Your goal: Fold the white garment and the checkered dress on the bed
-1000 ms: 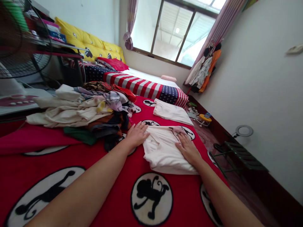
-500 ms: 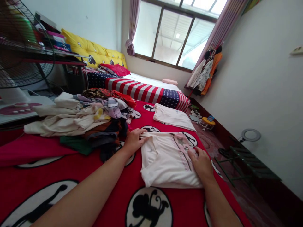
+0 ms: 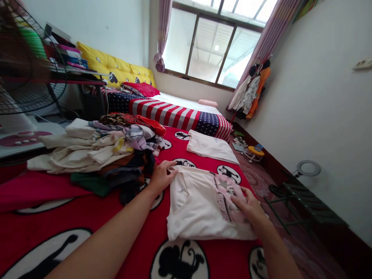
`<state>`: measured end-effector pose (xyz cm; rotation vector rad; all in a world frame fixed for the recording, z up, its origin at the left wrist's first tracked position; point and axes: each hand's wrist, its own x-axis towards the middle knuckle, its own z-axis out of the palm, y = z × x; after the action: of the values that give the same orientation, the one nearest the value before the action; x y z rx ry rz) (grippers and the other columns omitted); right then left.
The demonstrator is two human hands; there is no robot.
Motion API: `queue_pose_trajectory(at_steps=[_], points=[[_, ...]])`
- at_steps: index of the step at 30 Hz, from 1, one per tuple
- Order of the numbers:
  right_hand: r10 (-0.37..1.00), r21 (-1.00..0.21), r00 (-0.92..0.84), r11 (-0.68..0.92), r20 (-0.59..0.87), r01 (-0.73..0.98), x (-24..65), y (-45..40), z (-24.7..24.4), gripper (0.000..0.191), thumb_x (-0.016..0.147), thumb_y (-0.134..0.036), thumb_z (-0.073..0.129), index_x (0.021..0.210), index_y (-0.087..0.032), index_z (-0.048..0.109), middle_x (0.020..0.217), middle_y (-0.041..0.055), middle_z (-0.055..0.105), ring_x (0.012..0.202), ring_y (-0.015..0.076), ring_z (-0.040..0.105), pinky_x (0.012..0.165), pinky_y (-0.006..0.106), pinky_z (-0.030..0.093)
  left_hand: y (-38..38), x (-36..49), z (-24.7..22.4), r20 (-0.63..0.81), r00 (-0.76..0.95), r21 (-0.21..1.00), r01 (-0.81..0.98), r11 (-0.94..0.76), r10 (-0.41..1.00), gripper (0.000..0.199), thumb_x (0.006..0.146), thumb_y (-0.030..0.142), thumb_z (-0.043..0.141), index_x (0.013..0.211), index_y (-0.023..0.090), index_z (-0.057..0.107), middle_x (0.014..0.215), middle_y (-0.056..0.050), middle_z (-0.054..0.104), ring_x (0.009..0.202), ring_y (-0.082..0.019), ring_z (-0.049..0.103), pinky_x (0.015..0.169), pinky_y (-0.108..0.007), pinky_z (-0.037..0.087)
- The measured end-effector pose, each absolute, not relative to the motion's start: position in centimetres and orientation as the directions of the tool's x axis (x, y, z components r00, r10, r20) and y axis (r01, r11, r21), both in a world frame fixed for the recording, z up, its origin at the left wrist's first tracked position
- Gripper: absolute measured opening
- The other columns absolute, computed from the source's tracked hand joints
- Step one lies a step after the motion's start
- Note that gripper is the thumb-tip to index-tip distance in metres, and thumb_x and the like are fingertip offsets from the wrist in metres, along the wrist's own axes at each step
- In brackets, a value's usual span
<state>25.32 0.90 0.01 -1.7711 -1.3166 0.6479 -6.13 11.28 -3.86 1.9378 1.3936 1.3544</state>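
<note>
A white T-shirt (image 3: pixel 194 209) with a pink star print lies folded in front of me on a red blanket (image 3: pixel 122 232) patterned with black monkeys in white circles. My left hand (image 3: pixel 163 176) is closed on the shirt's far left corner, near the neckline, thumb on top. At the right side my right hand (image 3: pixel 251 207) grips the printed end, its thumb over the cloth and its fingers partly hidden. Beyond this shirt lies another folded white garment (image 3: pixel 212 146), apart from both hands.
A heap of mixed clothes (image 3: pixel 87 149) is to the left, beside a fan (image 3: pixel 26 69). Behind stands a bed with a flag-patterned cover (image 3: pixel 165 112). On the floor at the right are a yellow stool (image 3: pixel 255 152), a dark green rack (image 3: pixel 310 201) and a ring light (image 3: pixel 308 168).
The shirt's printed end has shifted slightly right with my right hand, and the cloth looks more stretched out. My left hand stays at the same corner. The view has tilted slightly.
</note>
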Motion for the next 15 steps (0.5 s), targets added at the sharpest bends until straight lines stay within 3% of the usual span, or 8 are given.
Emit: queue_pose_trajectory(at_steps=[4, 8, 11, 15], points=[[0.965, -0.889, 0.257, -0.070, 0.055, 0.453, 25.1, 0.5, -0.1, 0.069, 0.062, -0.051, 0.072, 0.120, -0.018, 0.055, 0.120, 0.0125, 0.064, 0.111, 0.0296, 0.060, 0.093, 0.037, 0.047, 11.2, -6.1, -3.8, 0.471, 0.035, 0.769, 0.474, -0.429, 0.882, 0.028, 0.076, 0.018, 0.063, 0.104, 0.016, 0.068, 0.101, -0.007, 0.067, 0.091, -0.019, 0.063, 0.086, -0.032, 0.049], [0.931, -0.890, 0.348, -0.064, 0.110, 0.452, 24.1, 0.1, 0.2, 0.079, 0.062, -0.049, 0.073, 0.131, -0.019, 0.050, 0.139, 0.0114, 0.051, 0.130, 0.0288, 0.044, 0.105, 0.037, 0.039, 11.0, -6.2, -3.6, 0.465, 0.014, 0.793, 0.437, -0.423, 0.885, 0.027, 0.076, 0.015, 0.063, 0.103, 0.015, 0.068, 0.099, -0.008, 0.067, 0.091, -0.019, 0.063, 0.086, -0.031, 0.049], [0.928, -0.946, 0.372, -0.090, 0.034, 0.310, 23.8, 0.2, 1.9, 0.081, 0.061, -0.044, 0.076, 0.133, -0.021, 0.050, 0.134, 0.0094, 0.056, 0.122, 0.0291, 0.053, 0.093, 0.036, 0.051, 10.9, -6.1, -3.6, 0.454, 0.004, 0.812, 0.409, -0.416, 0.891, 0.026, 0.077, 0.014, 0.063, 0.102, 0.014, 0.068, 0.099, -0.008, 0.067, 0.089, -0.018, 0.063, 0.085, -0.030, 0.049], [0.922, -0.987, 0.387, -0.073, -0.011, 0.146, 23.6, 1.8, 7.5, 0.072, 0.054, -0.031, 0.081, 0.122, -0.023, 0.060, 0.111, 0.0067, 0.070, 0.095, 0.0287, 0.068, 0.073, 0.032, 0.059, 11.3, -6.0, -3.9, 0.458, -0.011, 0.812, 0.412, -0.414, 0.889, 0.026, 0.078, 0.018, 0.063, 0.104, 0.015, 0.068, 0.098, -0.007, 0.066, 0.085, -0.017, 0.062, 0.082, -0.031, 0.049]])
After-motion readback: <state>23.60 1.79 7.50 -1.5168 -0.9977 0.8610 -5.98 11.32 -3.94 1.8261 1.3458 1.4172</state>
